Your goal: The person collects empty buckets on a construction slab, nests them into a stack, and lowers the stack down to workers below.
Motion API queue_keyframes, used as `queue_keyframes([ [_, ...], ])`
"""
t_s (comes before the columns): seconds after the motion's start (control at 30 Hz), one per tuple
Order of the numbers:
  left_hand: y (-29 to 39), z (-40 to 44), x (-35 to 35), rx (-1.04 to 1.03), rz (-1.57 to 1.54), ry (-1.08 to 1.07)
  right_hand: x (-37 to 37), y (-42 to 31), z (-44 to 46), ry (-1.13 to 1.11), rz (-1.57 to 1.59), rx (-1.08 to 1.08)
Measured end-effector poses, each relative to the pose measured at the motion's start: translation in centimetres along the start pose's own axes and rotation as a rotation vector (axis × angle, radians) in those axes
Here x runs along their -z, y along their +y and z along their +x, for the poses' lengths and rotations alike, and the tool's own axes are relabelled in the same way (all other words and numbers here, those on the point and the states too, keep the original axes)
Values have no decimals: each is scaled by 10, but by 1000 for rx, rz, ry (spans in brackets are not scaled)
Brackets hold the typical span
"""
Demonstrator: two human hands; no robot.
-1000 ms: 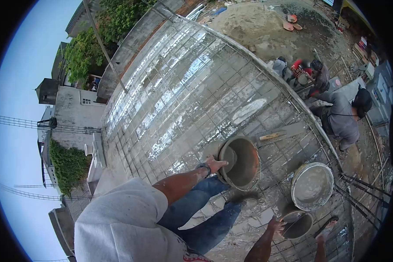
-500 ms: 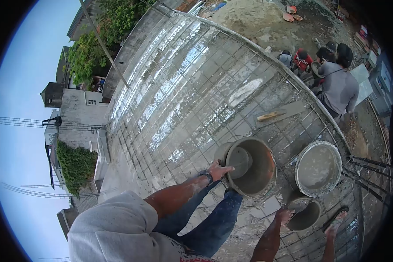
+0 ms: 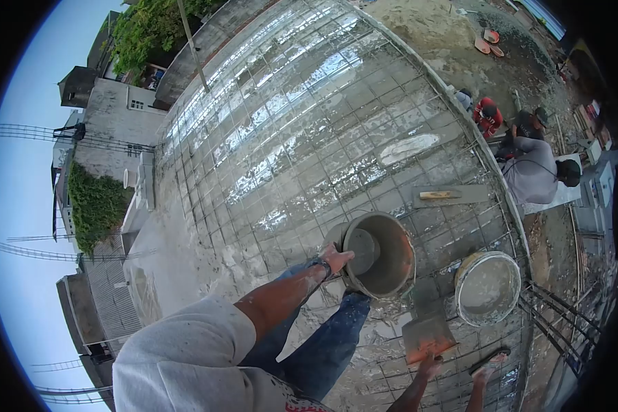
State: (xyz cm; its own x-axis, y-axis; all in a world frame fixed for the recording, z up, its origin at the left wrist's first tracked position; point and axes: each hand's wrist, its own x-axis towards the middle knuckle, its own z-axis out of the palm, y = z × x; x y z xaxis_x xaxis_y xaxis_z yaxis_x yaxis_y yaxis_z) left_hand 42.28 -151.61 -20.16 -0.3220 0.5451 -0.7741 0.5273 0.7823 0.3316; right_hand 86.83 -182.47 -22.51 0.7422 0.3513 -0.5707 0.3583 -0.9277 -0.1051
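Note:
A large grey bucket [image 3: 399,264] leans at my jeans-clad legs, its mouth facing me and wet grey residue inside. My left hand [image 3: 339,258], with a dark band at the wrist, grips its left rim. Lower right, my right hand [image 3: 430,365] is closed on a smaller bucket [image 3: 426,335], tipped so that its orange-stained outer side shows. Motion blurs that bucket, and I cannot make out its contents. A third bucket [image 3: 489,287], pale-rimmed and filled with grey slurry, stands upright to the right.
Wet rebar mesh [image 3: 302,151] covers the slab. A float with a wooden handle [image 3: 439,195] lies on it. Another person's sandalled foot [image 3: 486,365] stands lower right. Several people [image 3: 532,172] work below the slab's right edge, near orange basins [image 3: 486,42]. Rebar ends [image 3: 556,323] stick out.
My right hand has brought the smaller bucket leftward from beside the slurry bucket and tipped it. My left hand stays on the large bucket's rim. The view has shifted; a person below has bent over.

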Motion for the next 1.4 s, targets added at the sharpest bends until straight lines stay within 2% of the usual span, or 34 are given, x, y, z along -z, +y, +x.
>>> queue_keyframes([
  [0.07,10,1,24,-17,-20,69,18,-15,-27,-111,337,1],
  [0.13,1,19,38,-38,-11,136,45,-88,-80,-189,627,14],
  [0.23,-59,96,42,-71,10,197,53,-164,-129,-265,697,106],
  [0.27,-62,108,51,-80,-11,191,59,-201,-148,-194,482,173],
  [0.37,-81,148,65,-111,-79,155,46,-276,-179,-168,499,399],
  [0.4,-79,153,76,-75,-77,112,59,-316,-195,-245,465,348],
  [0.5,-40,142,132,126,-13,-82,46,-371,-208,-111,452,452],
  [0.6,-38,137,145,166,64,-49,39,-398,-191,145,219,659],
  [0.7,-50,133,145,24,-165,-5,56,-453,-179,80,405,647],
  [0.8,-113,184,104,43,-250,-110,65,-509,-175,42,401,784],
  [0.9,-55,131,151,-116,-508,-118,56,-537,-179,-110,308,830],
  [0.93,-59,136,148,-103,-512,-137,52,-544,-184,-103,206,986],
  [1.03,-57,149,151,-74,-519,-180,26,-548,-207,-108,35,1211],
  [1.1,-48,146,161,-43,-515,-205,-8,-535,-215,-175,2,1237],
  [1.23,-76,182,126,-89,-395,-18,-57,-523,-228,-262,-192,1433],
  [1.3,-58,171,138,-58,-336,17,-78,-522,-218,-279,-162,1388],
  [1.4,-75,180,138,0,-331,-81,-97,-513,-217,-300,-65,1328],
])
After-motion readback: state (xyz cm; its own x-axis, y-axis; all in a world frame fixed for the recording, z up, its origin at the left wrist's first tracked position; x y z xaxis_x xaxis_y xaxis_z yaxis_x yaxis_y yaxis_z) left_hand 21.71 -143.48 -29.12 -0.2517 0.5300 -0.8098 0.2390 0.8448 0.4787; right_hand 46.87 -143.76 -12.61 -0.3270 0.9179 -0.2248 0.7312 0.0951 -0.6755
